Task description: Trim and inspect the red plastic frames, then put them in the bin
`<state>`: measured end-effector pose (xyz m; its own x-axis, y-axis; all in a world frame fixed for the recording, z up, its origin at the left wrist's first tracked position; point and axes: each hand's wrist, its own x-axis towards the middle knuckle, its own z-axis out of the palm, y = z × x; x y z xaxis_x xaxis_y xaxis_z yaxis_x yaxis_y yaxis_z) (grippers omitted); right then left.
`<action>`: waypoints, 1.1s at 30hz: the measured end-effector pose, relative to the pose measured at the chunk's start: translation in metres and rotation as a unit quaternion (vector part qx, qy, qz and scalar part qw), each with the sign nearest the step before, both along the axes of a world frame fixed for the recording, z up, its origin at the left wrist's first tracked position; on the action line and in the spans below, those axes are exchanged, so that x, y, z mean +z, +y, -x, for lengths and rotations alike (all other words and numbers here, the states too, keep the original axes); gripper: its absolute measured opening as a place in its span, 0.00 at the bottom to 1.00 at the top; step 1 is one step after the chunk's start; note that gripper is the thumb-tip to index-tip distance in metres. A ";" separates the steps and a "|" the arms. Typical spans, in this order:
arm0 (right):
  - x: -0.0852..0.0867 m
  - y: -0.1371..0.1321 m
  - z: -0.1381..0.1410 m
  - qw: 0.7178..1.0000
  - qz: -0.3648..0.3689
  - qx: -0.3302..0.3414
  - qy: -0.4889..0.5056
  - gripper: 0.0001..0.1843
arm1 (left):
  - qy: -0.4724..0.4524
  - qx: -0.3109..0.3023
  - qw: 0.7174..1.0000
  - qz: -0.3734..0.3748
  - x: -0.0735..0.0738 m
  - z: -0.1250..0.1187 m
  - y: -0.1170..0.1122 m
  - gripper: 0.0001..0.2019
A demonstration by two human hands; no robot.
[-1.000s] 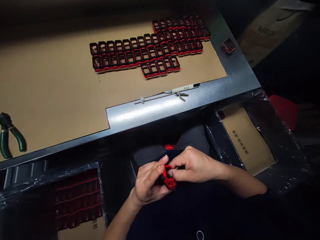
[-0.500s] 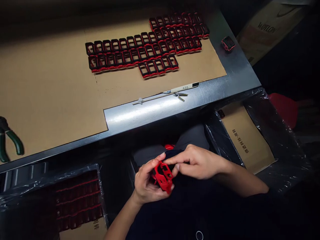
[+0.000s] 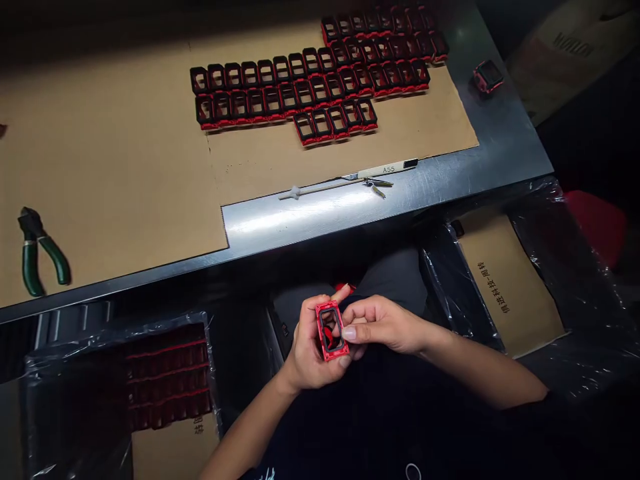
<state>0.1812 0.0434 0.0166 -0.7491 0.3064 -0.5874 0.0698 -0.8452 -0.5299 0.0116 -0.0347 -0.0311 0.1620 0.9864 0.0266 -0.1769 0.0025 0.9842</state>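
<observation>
My left hand (image 3: 311, 357) is closed around a small red rectangular frame (image 3: 336, 354) with a black inner lining. The frame is upright and its open window faces me; some red shows through the opening. My right hand (image 3: 384, 325) pinches the frame's right edge, the thumb on the near face and the other fingers partly hidden behind it. Both hands are over my lap, below the table's front edge. On the table beyond stand rows of similar red-and-black frames (image 3: 270, 99).
Green-handled cutting pliers (image 3: 31, 267) lie at the table's left. A white-handled tool marked A55 (image 3: 387, 169) lies by the cardboard edge. One watch-like piece (image 3: 487, 77) sits far right. A plastic-lined bin (image 3: 213, 373) holds more frames; another lined bin (image 3: 510, 287) contains cardboard.
The red frame has been turned so its window faces me. My right index finger has come off its top edge, and the right thumb now presses its side. The view has shifted slightly.
</observation>
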 end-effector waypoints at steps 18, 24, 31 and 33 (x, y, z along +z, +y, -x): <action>-0.004 -0.004 -0.006 0.997 -0.056 -0.051 -0.003 0.22 | 0.017 0.004 0.999 -0.047 -0.009 0.002 0.002 0.42; -0.012 -0.001 -0.005 0.999 -0.021 -0.044 0.015 0.25 | -0.121 -0.030 0.992 0.019 -0.009 0.009 0.005 0.41; -0.027 0.007 0.022 0.993 -0.077 0.059 -0.066 0.26 | -0.122 0.164 0.957 0.205 -0.022 0.037 -0.019 0.30; -0.033 0.009 0.033 0.984 -0.124 0.088 -0.094 0.25 | -0.058 0.282 0.929 0.232 -0.026 0.080 -0.044 0.18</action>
